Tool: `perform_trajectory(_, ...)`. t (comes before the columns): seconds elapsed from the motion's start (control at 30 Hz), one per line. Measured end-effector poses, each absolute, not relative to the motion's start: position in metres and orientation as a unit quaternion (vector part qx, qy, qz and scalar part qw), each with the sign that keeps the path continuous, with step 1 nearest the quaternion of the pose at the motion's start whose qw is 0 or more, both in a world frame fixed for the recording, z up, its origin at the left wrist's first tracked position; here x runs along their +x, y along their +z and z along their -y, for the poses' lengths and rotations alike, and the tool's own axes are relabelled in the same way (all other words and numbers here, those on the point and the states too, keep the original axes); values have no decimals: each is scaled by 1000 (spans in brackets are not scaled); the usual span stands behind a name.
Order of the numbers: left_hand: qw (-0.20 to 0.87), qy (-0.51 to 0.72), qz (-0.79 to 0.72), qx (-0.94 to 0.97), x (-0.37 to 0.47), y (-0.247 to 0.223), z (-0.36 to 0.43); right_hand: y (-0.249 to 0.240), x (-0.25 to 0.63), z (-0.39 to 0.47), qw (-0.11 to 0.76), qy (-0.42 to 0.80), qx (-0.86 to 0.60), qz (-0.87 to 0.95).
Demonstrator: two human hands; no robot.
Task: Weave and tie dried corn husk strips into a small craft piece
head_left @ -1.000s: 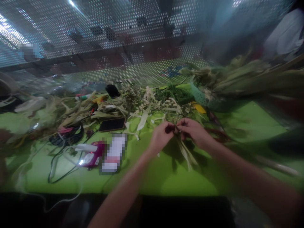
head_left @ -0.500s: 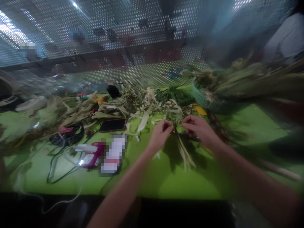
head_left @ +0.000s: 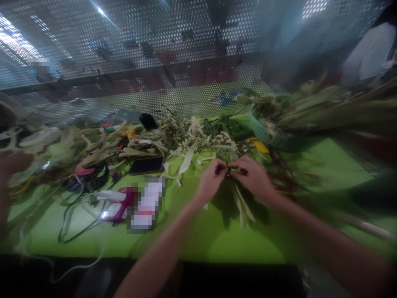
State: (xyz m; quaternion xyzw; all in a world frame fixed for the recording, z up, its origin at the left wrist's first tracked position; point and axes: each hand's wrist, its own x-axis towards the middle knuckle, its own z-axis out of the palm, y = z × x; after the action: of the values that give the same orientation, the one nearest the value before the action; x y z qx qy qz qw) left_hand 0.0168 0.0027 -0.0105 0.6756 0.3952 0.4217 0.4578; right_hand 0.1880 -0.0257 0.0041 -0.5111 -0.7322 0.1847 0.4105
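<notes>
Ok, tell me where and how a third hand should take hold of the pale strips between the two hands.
Probably pinch the pale strips just below where the left hand and right hand meet, coming from the near side. They run close together there, while their lower ends fan apart; the hands flank the top, leaving the near side unblocked.

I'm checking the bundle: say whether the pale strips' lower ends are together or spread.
Spread: below the fingers, the pale strips fan apart downward.
</notes>
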Motion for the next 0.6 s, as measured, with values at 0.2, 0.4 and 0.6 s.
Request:
perform_trajectory(0.2,405,411,-396,714,16,-11,0,3,185,29,421,152,-527,723)
perform_trajectory(0.4,415,405,-401,709,17,-7,1,3,182,30,414,136,-516,737)
perform_trajectory(0.6,472,415,-414,658,17,-8,-5,2,184,24,424,202,-529,707)
